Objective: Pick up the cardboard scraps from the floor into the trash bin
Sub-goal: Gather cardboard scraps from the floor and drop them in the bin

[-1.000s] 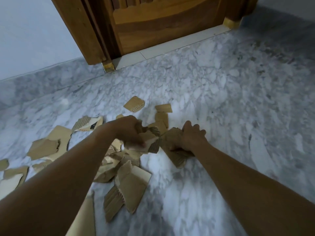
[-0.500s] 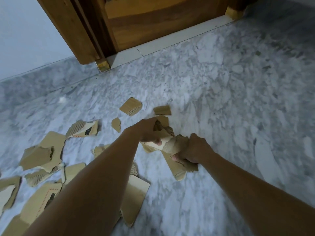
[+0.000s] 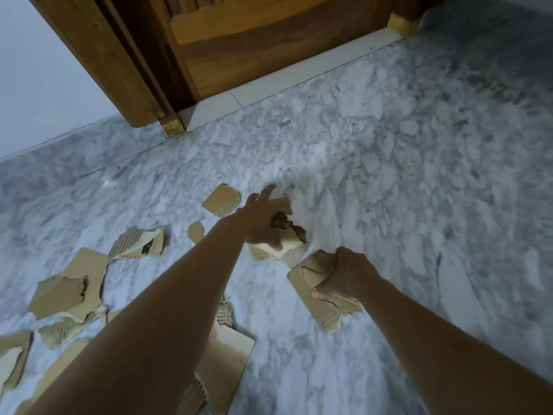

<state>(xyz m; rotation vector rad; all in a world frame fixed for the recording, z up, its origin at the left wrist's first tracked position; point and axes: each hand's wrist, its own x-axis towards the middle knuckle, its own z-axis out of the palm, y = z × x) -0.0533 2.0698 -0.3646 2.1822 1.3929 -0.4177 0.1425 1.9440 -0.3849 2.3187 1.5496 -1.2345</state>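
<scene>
One wide-angle camera, worn on the head, looks forward and steeply down onto the marble floor (image 3: 419, 181) at close range. The wooden door (image 3: 269, 46) lies along the frame's upper edge.

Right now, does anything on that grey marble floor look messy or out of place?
Torn brown cardboard scraps lie scattered over the grey marble floor, mostly at the left. The left hand and right hand each grip a bundle of them.

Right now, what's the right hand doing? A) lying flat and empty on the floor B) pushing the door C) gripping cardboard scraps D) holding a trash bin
C: the right hand has its fingers and thumb curled round cardboard scraps.
</scene>
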